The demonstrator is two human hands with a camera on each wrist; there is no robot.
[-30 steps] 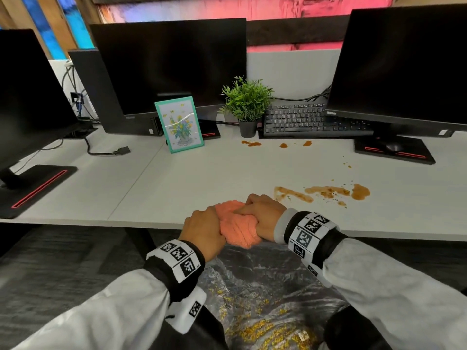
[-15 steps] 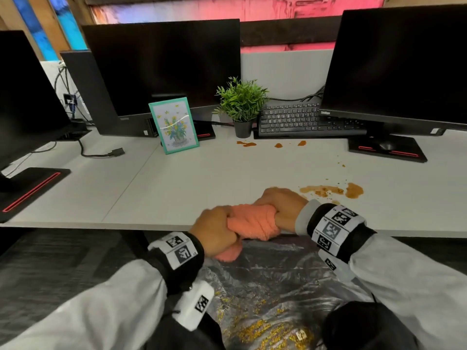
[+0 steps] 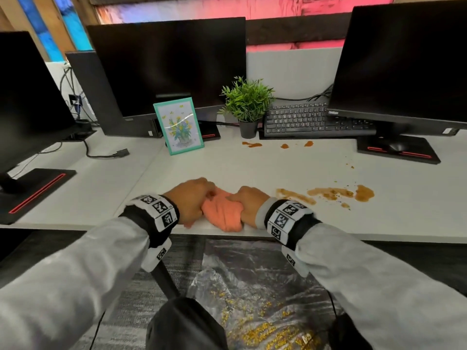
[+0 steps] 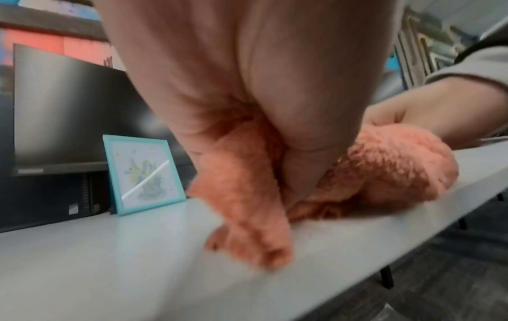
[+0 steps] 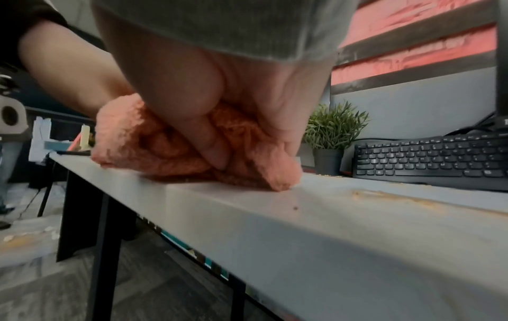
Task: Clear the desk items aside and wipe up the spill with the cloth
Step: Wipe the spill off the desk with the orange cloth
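Note:
A bunched orange cloth (image 3: pixel 222 213) lies on the white desk (image 3: pixel 227 168) near its front edge. My left hand (image 3: pixel 193 199) grips its left end and my right hand (image 3: pixel 249 204) grips its right end, fingers curled into the fabric. The left wrist view shows the orange cloth (image 4: pixel 247 195) hanging from my left hand (image 4: pixel 247 86) onto the desk top. The right wrist view has my right hand (image 5: pixel 219 108) clenching the cloth (image 5: pixel 170 147). A brown spill (image 3: pixel 338 194) spreads just right of my right hand; smaller brown drops (image 3: pixel 252 144) sit before the keyboard.
A teal picture frame (image 3: pixel 178 125), a small potted plant (image 3: pixel 247 107) and a black keyboard (image 3: pixel 308 121) stand at the back of the desk. Three dark monitors (image 3: pixel 166 66) line the rear, their bases on the desk. A plastic sheet with yellow crumbs (image 3: pixel 257 311) lies on the floor below.
Both hands with the cloth have come up from over the desk's front edge onto the desk top. The cloth now rests on the surface.

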